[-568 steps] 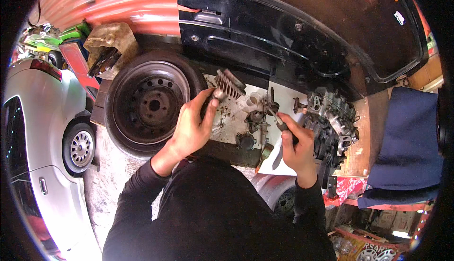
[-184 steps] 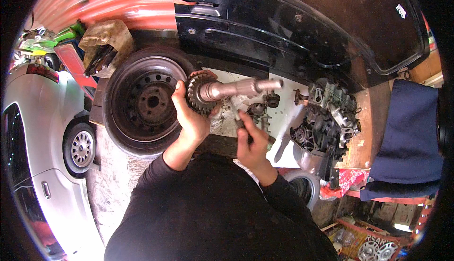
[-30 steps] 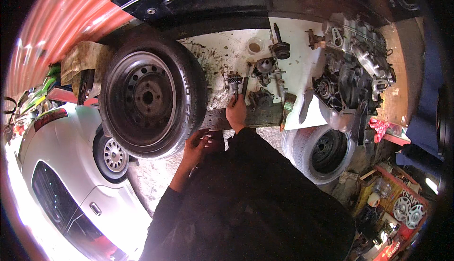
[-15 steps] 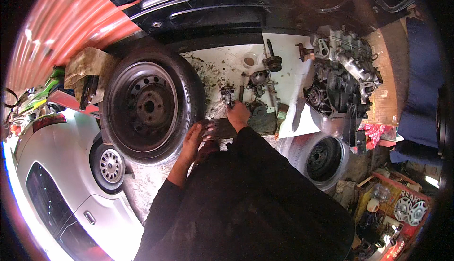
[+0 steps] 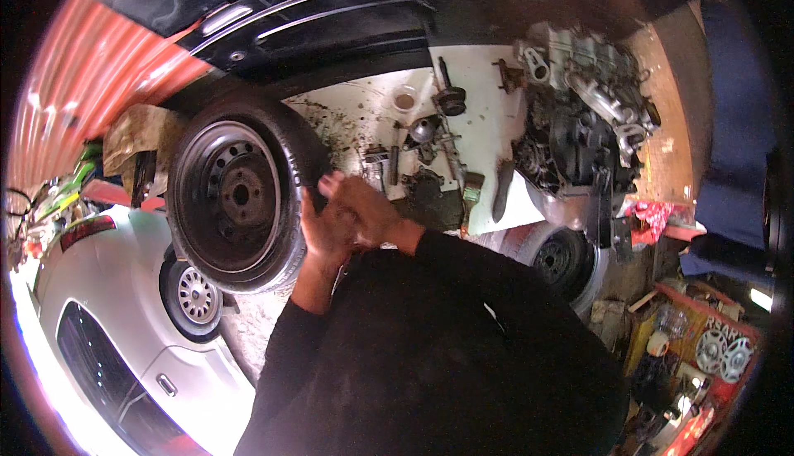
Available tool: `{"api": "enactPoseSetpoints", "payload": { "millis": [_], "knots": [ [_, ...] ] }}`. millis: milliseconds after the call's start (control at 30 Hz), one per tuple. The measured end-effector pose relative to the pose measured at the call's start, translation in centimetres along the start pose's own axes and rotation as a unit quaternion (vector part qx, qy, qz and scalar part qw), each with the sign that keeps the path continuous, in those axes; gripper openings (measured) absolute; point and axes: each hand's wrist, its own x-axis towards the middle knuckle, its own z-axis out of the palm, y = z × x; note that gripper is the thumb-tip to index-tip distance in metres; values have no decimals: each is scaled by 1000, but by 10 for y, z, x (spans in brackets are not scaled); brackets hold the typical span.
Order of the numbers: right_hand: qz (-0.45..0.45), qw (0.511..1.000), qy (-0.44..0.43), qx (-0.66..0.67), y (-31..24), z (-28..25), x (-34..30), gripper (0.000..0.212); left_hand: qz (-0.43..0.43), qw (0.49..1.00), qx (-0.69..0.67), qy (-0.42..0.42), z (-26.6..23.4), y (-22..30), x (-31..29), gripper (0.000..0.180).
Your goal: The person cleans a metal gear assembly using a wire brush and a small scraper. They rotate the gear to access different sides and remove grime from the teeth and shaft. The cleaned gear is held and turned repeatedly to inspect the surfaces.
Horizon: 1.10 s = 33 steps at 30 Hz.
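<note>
In front of my body my left hand (image 5: 326, 237) and my right hand (image 5: 369, 208) come together, the right lying across the left. Motion blurs the fingers, and anything between the palms is hidden. My left thumb points up beside the tire (image 5: 310, 154), which is mounted on a dark steel wheel. Just beyond the hands, a geared metal shaft (image 5: 375, 165) lies on the white board (image 5: 339, 100). Right of it are a dark rod (image 5: 394, 164), a round metal housing (image 5: 423, 130) and a flat brush (image 5: 472, 187).
A dismantled engine (image 5: 579, 125) stands at the right, with another wheel (image 5: 558, 262) below it. A dark car body panel (image 5: 347, 26) spans the far side. A silver car (image 5: 149, 307) stands at the left. A person in blue (image 5: 736, 125) is at the far right.
My right hand has left the geared shaft and drawn back to the left, onto my left hand. The whole view has shifted slightly.
</note>
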Motion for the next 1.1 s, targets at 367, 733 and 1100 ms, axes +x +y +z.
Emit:
{"api": "enactPoseSetpoints", "payload": {
  "millis": [367,733,1100],
  "knots": [
    [73,993,-82,30,34,-22,-10,54,-30,989,-129,59,65,10,-26,80],
    [204,977,25,-53,96,-61,-72,39,-72,995,67,22,63,-28,2,69],
    [492,768,348,-218,156,-92,-250,69,-67,472,805,354,-127,-98,93,77]
  ]
}}
